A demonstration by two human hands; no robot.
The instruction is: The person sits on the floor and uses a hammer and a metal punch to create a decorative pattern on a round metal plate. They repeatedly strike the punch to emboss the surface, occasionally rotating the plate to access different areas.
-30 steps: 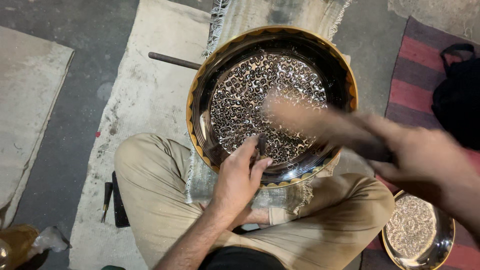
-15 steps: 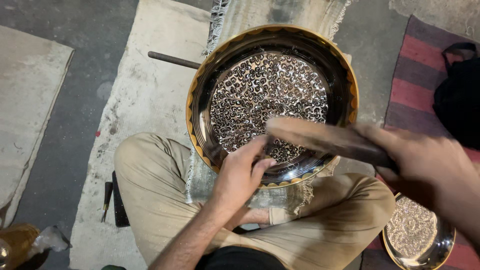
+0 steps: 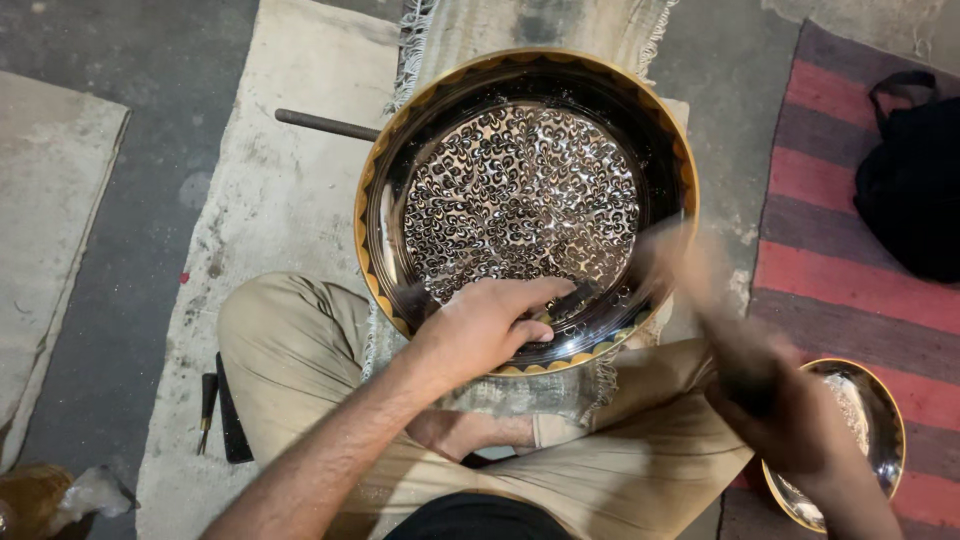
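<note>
Left hand (image 3: 480, 328) is clamped on a small punch (image 3: 570, 298), mostly hidden, against the engraved tray (image 3: 520, 200). Right hand (image 3: 790, 425), blurred, is closed around a hammer (image 3: 700, 290) beside the tray.

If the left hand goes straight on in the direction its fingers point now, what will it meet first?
The left hand points right across the near floor of the big engraved tray. It pinches a small dark tool there. Going on, it would probably meet the tray's raised gold rim first, though depth is hard to judge.
</note>
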